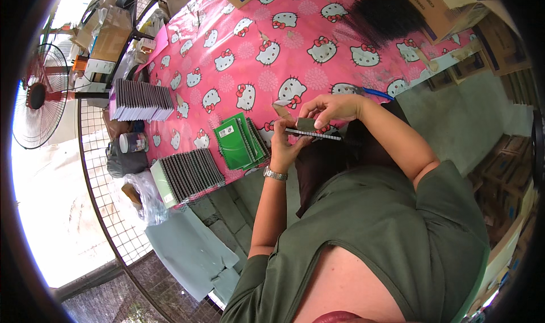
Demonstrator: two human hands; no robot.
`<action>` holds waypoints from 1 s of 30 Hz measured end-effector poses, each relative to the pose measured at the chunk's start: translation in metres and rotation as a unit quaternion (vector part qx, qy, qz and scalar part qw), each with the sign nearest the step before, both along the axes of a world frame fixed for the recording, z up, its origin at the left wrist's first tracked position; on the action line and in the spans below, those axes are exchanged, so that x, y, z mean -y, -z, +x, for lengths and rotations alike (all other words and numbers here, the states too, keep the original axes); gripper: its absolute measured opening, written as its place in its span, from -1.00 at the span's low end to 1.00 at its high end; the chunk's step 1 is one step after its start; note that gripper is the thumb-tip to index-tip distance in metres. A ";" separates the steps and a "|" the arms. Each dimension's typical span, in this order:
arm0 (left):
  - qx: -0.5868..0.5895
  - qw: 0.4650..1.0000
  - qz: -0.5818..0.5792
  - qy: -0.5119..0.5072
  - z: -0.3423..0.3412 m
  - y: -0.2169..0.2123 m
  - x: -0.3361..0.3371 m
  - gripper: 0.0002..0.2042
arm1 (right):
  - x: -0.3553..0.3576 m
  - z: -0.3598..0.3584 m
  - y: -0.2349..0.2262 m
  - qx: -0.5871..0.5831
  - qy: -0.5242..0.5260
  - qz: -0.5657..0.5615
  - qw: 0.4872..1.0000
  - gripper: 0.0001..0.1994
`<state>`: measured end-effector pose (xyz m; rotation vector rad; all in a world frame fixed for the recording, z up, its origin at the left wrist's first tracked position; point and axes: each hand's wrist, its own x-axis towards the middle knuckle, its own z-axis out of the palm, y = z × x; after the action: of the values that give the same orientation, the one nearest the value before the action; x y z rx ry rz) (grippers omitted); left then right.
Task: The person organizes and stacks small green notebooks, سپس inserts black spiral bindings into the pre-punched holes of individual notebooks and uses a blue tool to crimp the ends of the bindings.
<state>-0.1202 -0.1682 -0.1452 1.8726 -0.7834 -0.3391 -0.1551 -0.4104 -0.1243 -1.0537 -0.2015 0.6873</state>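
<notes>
Spiral-bound notebook (313,133) — you hold it edge-on in the air above the near edge of the worktop (250,56), its wire binding facing the camera as a thin striped line. Your left hand (286,147) supports it from below and from the left end, fingers curled up around it; the grip is closed on the notebook. Your right hand (329,108) comes over the top, fingers bent down and pinching a small dark flat piece (306,124) against the notebook's upper edge — closed too, on that piece. What the piece is cannot be told from here. A metal watch (275,174) sits on your left wrist.

Just left of your hands, on the worktop, lies a fanned pile of green notebooks (235,142), covers up. Further left and nearer to you, a long row of grey-edged notebooks (187,176) stands packed spine-up at the worktop's edge. A second such row (142,100) sits well apart, at the far left corner. The worktop wears a pink cloth printed with cartoon cat faces.

Beyond the worktop's left edge — a wire mesh panel (102,192), a small lidded jar (131,142), and a standing fan (40,96). Cardboard boxes (443,5) sit at the far right.
</notes>
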 end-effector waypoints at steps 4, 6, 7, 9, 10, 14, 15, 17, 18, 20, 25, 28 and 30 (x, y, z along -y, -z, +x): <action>-0.050 0.994 -0.096 -0.011 0.001 0.025 -0.008 -0.57 | -0.004 0.015 -0.002 0.224 0.059 -0.391 0.890 -0.47; -0.092 0.993 -0.075 -0.027 -0.003 0.017 -0.005 -0.64 | 0.006 0.020 -0.002 0.239 0.198 -0.475 0.824 -0.40; -0.112 0.991 -0.065 -0.035 -0.005 0.014 -0.004 -0.68 | 0.017 0.022 -0.004 0.265 0.265 -0.543 0.751 -0.36; -0.065 0.996 -0.040 -0.053 -0.007 0.014 -0.005 -0.76 | 0.043 0.021 0.007 0.306 0.375 -0.568 0.666 -0.30; -0.041 0.997 -0.029 -0.064 -0.007 0.016 -0.005 -0.79 | 0.053 0.012 0.012 0.287 0.411 -0.588 0.635 -0.30; -0.018 0.985 -0.034 -0.171 -0.019 0.030 -0.016 -0.89 | 0.061 -0.055 0.023 0.204 0.397 -0.694 0.566 -0.33; 0.025 0.982 -0.022 -0.187 -0.020 0.030 -0.015 -0.89 | 0.057 -0.079 0.033 0.208 0.353 -0.731 0.546 -0.32; 0.091 0.973 -0.014 -0.214 -0.026 0.008 -0.001 -0.80 | 0.041 -0.119 0.040 0.212 0.264 -0.791 0.510 -0.27; 0.087 0.974 0.019 -0.208 -0.027 0.010 -0.003 -0.79 | 0.037 -0.124 0.039 0.221 0.247 -0.796 0.507 -0.26; 0.000 0.975 0.040 -0.219 -0.030 -0.008 0.006 -0.81 | 0.034 -0.131 0.036 0.229 0.214 -0.810 0.495 -0.25; 0.156 0.968 0.021 -0.194 -0.018 0.010 0.000 -0.83 | 0.005 -0.116 0.013 0.234 0.348 -0.641 0.643 -0.26; 0.121 0.975 0.044 -0.183 -0.020 0.007 0.000 -0.86 | -0.024 -0.113 -0.015 0.312 0.328 -0.571 0.685 -0.25; 0.059 0.975 -0.017 -0.215 -0.026 -0.006 0.010 -0.88 | -0.040 -0.110 -0.026 0.323 0.289 -0.522 0.734 -0.24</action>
<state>-0.1465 -0.1782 -0.1393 1.9833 -0.4369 0.0596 -0.2647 -0.3708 -0.0985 -2.3122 -0.0487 -0.2694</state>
